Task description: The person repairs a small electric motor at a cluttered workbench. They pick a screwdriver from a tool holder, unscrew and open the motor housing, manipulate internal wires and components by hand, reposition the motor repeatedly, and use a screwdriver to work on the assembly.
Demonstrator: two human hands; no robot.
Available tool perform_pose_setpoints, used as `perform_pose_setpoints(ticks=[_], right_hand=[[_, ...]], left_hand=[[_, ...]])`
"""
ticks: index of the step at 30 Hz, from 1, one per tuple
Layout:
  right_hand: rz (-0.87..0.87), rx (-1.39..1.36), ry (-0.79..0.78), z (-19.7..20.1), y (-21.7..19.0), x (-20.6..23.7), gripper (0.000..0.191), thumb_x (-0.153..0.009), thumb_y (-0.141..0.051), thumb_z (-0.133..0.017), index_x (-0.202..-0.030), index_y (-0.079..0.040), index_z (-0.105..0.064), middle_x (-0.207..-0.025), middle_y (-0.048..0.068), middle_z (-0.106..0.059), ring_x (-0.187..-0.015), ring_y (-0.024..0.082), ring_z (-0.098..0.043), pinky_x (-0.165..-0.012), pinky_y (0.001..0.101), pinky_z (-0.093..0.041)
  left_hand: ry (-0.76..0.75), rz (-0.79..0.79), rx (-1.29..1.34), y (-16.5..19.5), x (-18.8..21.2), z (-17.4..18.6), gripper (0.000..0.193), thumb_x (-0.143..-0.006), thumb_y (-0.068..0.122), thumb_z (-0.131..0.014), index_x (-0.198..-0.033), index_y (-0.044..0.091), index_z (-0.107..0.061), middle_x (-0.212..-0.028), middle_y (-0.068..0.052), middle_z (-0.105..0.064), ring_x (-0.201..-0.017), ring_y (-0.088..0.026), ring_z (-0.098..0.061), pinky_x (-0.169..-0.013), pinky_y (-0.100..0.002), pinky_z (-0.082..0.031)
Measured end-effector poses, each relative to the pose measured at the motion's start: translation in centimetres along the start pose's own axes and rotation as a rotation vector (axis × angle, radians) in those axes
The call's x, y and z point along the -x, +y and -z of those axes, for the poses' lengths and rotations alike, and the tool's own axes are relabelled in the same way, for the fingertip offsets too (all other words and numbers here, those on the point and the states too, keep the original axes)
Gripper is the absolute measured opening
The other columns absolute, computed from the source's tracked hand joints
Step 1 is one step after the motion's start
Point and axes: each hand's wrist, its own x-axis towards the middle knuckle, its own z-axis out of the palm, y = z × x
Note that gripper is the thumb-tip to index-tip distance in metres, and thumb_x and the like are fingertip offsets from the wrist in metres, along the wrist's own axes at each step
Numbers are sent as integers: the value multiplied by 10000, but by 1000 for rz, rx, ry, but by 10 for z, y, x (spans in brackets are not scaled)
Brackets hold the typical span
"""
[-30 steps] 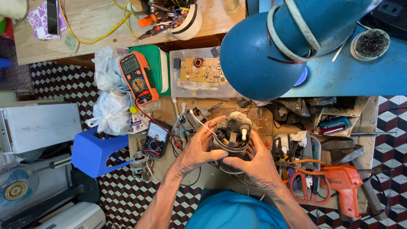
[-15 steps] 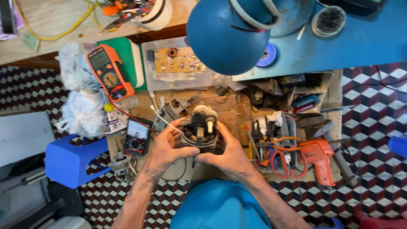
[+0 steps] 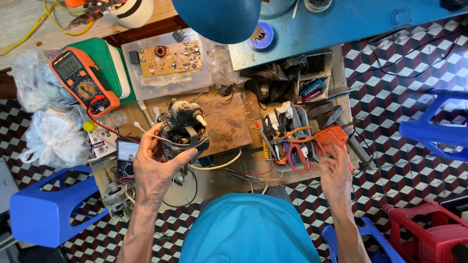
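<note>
Left hand grips the small motor alone, just left of the wooden board; right hand open, fingers loose, near the orange drill. One-handed hold, so I figure the motor may tip and snag its wires.

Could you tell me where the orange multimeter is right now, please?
The orange multimeter lies at upper left in the head view, resting against the green box, left of the circuit board.

Left hand fingers curled gripping; right hand open, reaching forward.
</note>
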Motion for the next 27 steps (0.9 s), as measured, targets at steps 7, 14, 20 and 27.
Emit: perform_pose_setpoints(ticks=[7, 14, 20, 27], right_hand=[[144, 473, 87, -15, -8, 37, 591, -867, -274, -767, -1357, -25, -550, -1192, 191, -660, -1111, 376, -619, -972, 479, -473], [265, 787, 89, -16, -22, 38, 664, -761, -242, -804, -1333, -20, -550, -1146, 199, -621, -1059, 381, -623, -908, 494, -486], [250, 832, 23, 4, -12, 29, 443, -800, -221, -785, -1154, -13, -617, -1129, 203, -621, -1070, 380, -620, -898, 487, -502], [449, 780, 151, 1, -21, 53, 440, -831, -194, -767, -1203, 6, -643, -1109, 179, -636, -1068, 366, -613, -880, 488, -494]], left_hand=[[7, -7, -25, -1, 27, -6, 832, -708, 182, -897, -1414, -6, -499, -1226, -113, -697, -1082, -156, -702, -942, -293, -590], [-2, -18, -31, -5, 40, -7, 835, -703, 199, -899, -1406, -12, -501, -1235, -113, -700, -1110, -158, -696, -982, -297, -570], [38, -85, -105, -16, 50, 3, 839, -715, 191, -913, -1407, -28, -493, -1264, -123, -679, -1142, -170, -685, -1008, -302, -557], [97, -51, -17, -26, 71, 27, 776, -717, 178, -905, -1374, -3, -534, -1246, -93, -691, -1099, -147, -687, -975, -291, -565]])
